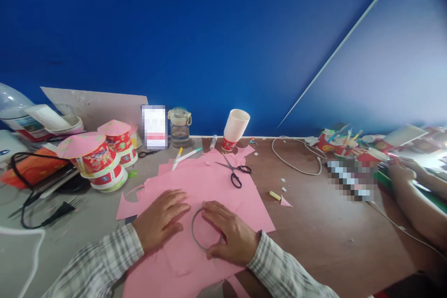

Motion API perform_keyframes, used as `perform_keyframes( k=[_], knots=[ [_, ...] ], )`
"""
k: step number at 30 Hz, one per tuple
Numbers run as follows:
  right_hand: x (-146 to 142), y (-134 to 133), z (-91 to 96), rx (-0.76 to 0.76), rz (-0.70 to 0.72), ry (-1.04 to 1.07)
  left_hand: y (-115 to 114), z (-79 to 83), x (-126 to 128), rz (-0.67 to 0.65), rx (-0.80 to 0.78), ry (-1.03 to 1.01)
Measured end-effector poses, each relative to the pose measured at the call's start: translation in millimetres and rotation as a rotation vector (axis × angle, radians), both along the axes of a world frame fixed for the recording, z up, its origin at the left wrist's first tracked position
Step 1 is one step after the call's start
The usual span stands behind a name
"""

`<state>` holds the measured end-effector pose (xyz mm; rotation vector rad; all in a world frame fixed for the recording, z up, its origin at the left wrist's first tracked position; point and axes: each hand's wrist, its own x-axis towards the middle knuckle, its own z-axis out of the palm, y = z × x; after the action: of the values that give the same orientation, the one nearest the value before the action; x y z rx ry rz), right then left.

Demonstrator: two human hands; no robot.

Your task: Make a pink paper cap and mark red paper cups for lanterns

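Observation:
Pink paper sheets (209, 181) lie spread on the table in front of me. My left hand (161, 219) lies flat on the pink paper, fingers stretched out, pressing it down. My right hand (230, 235) rests on the paper beside it, fingers curled at a thin grey circle (194, 233) that lies between the two hands; whether it is a ring or a drawn line, and whether the fingers pinch anything, I cannot make out. Black-handled scissors (234, 171) lie on the far part of the paper, beyond my right hand.
Red paper cups with pink cone lids (94, 156) stand at the left. A stack of paper cups (235, 129), a glass jar (179, 126) and markers (186, 154) sit by the blue wall. Another person's arm (417, 200) and cluttered cups are at the right. Cables (31, 205) lie left.

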<state>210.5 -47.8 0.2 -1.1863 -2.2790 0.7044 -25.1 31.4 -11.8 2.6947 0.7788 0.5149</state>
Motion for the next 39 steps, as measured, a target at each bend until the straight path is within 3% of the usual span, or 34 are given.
perform_keyframes(
  k=[5,10,16,22,28,32,39],
  knots=[
    [0,-2,-0.3,-0.027,-0.039,0.055,-17,12.3,11,-0.064,0.083,0.04],
    [0,-3,0.5,-0.009,-0.042,0.09,-29,2.4,26,-0.116,0.089,0.094],
    [-1,-5,1.7,-0.003,-0.043,0.081,-27,-11.4,35,-0.027,0.118,0.069],
    [-2,-7,1.2,-0.066,-0.114,0.1,-25,-11.4,33,-0.028,0.131,0.091],
    [41,9,19.7,-0.042,-0.152,0.343,-21,1.7,39,-0.035,0.025,0.101],
    [63,12,27.9,-0.017,-0.143,0.299,-19,6.0,42,-0.053,-0.031,0.083],
    [38,11,14.4,-0.019,-0.035,0.171,-18,5.7,42,-0.079,-0.026,0.045]
  ],
)
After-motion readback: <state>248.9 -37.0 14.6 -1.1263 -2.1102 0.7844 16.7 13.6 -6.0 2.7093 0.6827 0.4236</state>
